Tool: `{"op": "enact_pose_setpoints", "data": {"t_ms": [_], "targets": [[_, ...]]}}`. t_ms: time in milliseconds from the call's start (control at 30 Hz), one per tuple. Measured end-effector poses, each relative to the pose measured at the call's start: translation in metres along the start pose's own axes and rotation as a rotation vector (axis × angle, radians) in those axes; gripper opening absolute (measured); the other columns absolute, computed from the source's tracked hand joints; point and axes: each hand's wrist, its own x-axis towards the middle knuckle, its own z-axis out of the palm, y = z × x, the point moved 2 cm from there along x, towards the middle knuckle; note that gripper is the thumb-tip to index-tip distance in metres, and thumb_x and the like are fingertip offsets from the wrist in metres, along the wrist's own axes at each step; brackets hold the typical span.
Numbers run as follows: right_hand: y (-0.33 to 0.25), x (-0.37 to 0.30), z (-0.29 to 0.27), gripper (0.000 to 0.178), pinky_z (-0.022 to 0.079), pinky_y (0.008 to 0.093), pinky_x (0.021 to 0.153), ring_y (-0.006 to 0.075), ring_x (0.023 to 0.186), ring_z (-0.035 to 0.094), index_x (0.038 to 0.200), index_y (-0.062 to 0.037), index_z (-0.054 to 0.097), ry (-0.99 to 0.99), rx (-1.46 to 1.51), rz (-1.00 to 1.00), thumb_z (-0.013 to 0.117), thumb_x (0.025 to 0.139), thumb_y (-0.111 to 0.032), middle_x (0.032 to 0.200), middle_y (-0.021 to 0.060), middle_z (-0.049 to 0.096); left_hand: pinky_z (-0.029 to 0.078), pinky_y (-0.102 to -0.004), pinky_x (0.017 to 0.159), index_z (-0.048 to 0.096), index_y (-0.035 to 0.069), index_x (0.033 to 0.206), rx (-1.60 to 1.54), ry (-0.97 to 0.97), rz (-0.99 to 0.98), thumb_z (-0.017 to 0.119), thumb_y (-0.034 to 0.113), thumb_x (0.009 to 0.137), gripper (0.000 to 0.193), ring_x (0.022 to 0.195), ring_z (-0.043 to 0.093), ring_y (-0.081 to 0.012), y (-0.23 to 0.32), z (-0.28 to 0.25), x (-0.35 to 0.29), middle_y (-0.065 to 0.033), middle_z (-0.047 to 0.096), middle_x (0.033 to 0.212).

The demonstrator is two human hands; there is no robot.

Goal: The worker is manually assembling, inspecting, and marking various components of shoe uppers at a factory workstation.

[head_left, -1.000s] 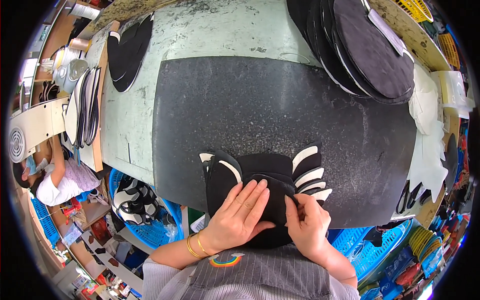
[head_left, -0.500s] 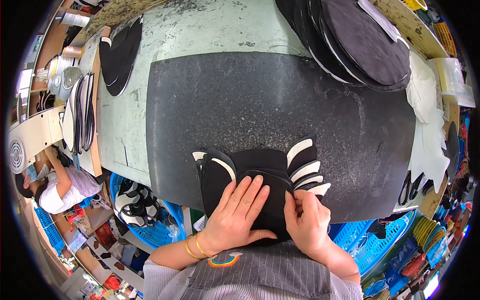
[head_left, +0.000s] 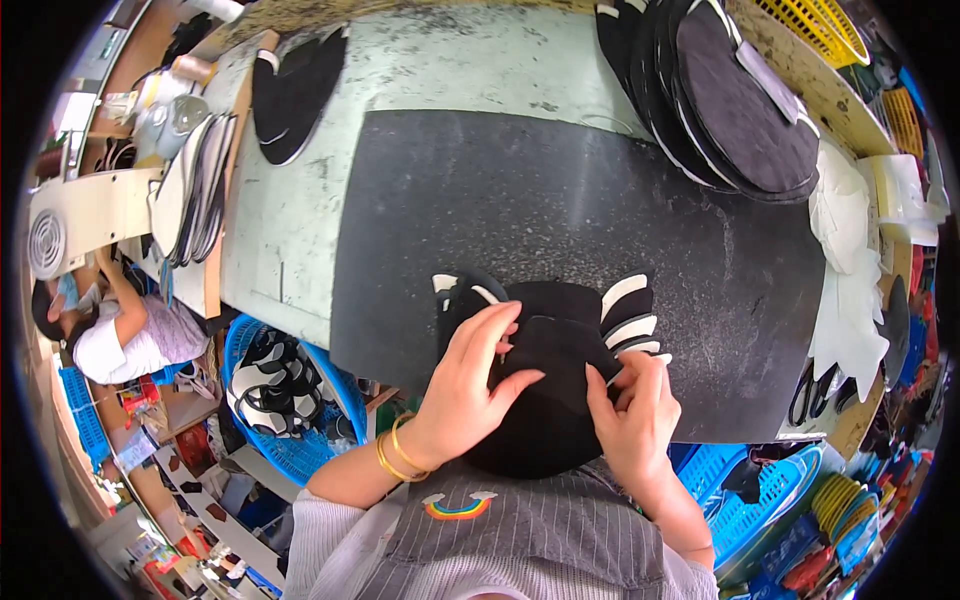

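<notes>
In front of my body lies a stack of black, U-shaped fabric pieces (head_left: 548, 400) that look like shoe uppers, overhanging the near edge of a dark mat. White-lined tips (head_left: 627, 310) fan out at its right side, and a smaller group of tips (head_left: 460, 290) shows at its left. My left hand (head_left: 468, 375) rests on the left part of the stack, fingers bent over the left tips and thumb held apart on the top piece. With thumb and fingers together, my right hand (head_left: 632, 410) pinches the right edge of the top piece; its fingertips are partly hidden.
The dark mat (head_left: 500, 200) covers much of the pale table (head_left: 290, 240). More black pieces (head_left: 740, 110) are piled at the far right, and another (head_left: 297, 95) lies far left. Blue baskets (head_left: 290, 450) stand below the table. A person (head_left: 150, 330) sits at left beside a machine.
My left hand has shifted from lying flat on the top piece to curling at the left tips. My right hand stays at the right edge. The whole view has shifted slightly.
</notes>
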Motion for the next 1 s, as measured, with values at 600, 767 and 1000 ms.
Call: {"op": "enact_pose_setpoints", "data": {"t_ms": [600, 767, 1000], "targets": [[0.002, 0.003, -0.002, 0.015, 0.048, 0.0248, 0.062, 0.012, 0.071, 0.059, 0.086, -0.0002, 0.056, -0.031, 0.551, -0.12, 0.066, 0.077, 0.006, 0.096, 0.0079, 0.059, 0.046, -0.0301, 0.08, 0.059, 0.004, 0.111, -0.088, -0.079, -0.073, 0.079, 0.011, 0.068, 0.048, 0.091, 0.056, -0.0195, -0.001, -0.01, 0.015, -0.0066, 0.06, 0.097], [0.007, -0.004, -0.002, 0.019, 0.047, 0.0259, 0.074, 0.0155, 0.08, 0.06, 0.087, 0.0, 0.054, -0.077, 0.78, -0.245, 0.063, 0.076, 0.012, 0.102, 0.008, 0.06, 0.045, -0.028, 0.079, 0.059, 0.006, 0.11, -0.295, -0.002, -0.09, 0.079, 0.011, 0.07, 0.045, 0.093, 0.059, -0.0154, -0.004, -0.015, 0.008, -0.0035, 0.064, 0.101], [-0.02, 0.006, -0.016, 0.022, 0.044, 0.0328, 0.077, 0.0222, 0.086, 0.056, 0.091, -0.006, 0.061, 0.038, 0.301, -0.319, 0.071, 0.073, -0.001, 0.087, 0.0062, 0.062, 0.05, -0.0253, 0.079, 0.064, 0.001, 0.106, -0.346, -0.11, -0.182, 0.071, 0.003, 0.078, 0.029, 0.084, 0.064, -0.0112, 0.008, -0.014, -0.004, -0.0061, 0.069, 0.092]]}}
